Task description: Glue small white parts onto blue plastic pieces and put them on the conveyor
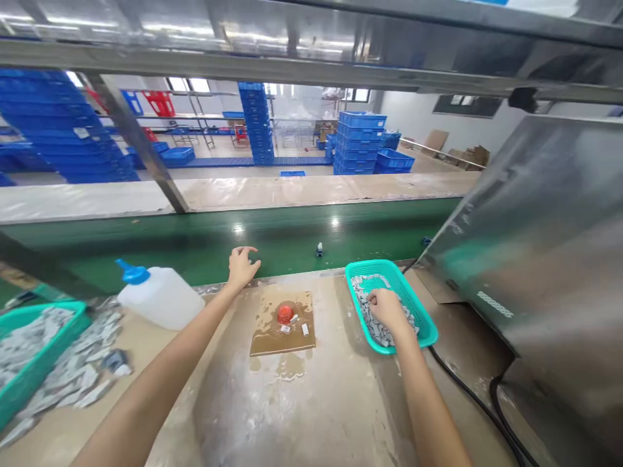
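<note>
My left hand (242,266) reaches over the near edge of the green conveyor belt (282,233). Its thumb and fingers are apart, with nothing visible between them. Down in a teal basket (427,329) on the right, my right hand (387,308) has its fingers closed among small grey-white pieces (377,332); what they hold, if anything, is hidden. Between my arms lies a wet brown square board (272,344). On it sit a red round cap-like thing (285,314) and a few small white pieces (305,329). A small dark-and-white part (319,249) stands on the belt.
A white bottle with a blue spout (163,298) leans on the left. Near it are another teal basket (80,318) and a spread of grey-white pieces (78,383). A metal housing (545,246) and black cable (467,386) flank the right. A metal shelf (311,39) hangs overhead.
</note>
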Available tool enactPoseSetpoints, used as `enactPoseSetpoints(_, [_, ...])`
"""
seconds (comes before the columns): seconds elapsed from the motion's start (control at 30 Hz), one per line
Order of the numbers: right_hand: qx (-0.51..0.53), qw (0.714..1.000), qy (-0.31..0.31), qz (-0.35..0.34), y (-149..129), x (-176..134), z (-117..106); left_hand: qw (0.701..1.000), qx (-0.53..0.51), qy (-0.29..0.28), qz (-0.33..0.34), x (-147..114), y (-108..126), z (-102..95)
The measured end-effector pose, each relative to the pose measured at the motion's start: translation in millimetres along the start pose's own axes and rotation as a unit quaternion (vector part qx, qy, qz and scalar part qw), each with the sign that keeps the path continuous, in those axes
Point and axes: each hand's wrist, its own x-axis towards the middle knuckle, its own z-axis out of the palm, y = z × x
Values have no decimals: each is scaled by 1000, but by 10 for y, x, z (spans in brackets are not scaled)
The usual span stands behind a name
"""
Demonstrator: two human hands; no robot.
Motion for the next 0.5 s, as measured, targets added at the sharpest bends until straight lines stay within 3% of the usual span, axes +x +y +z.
enactPoseSetpoints(0.17, [63, 997, 49, -9, 16, -1, -7, 990, 35, -114, 75, 187, 308, 529])
enactPoseSetpoints(0.33, [117, 987, 110, 3, 19, 10, -14, 975, 28, -201, 87, 266, 622, 1058])
enactPoseSetpoints(0.4, [134, 982, 130, 6, 36, 20, -27, 972, 13, -218, 80, 282, 699, 1123])
enactPoseSetpoints(0.5, [169, 976, 139, 1, 45, 24, -66, 972, -32, -225, 53, 227, 758, 1035])
